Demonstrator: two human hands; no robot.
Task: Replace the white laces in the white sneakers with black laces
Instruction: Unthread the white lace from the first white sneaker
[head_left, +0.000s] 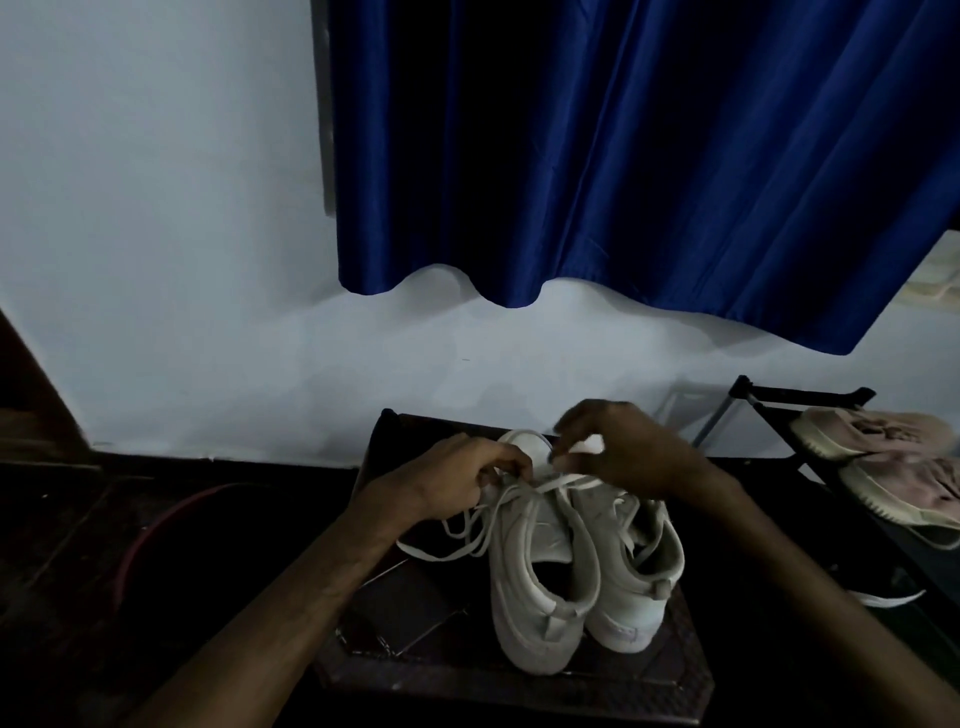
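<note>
Two white sneakers stand side by side, heels toward me, on a small dark table: the left sneaker and the right sneaker. White laces hang loose from the left sneaker and trail over the table to the left. My left hand pinches a white lace near the left shoe's tongue. My right hand hovers over the shoes' toes, fingers closed on a stretch of white lace. No black laces are discernible in the dim light.
A dark shoe rack at the right holds a pair of pink sneakers. A blue curtain hangs over the pale wall behind. A red cable lies on the dark floor at the left.
</note>
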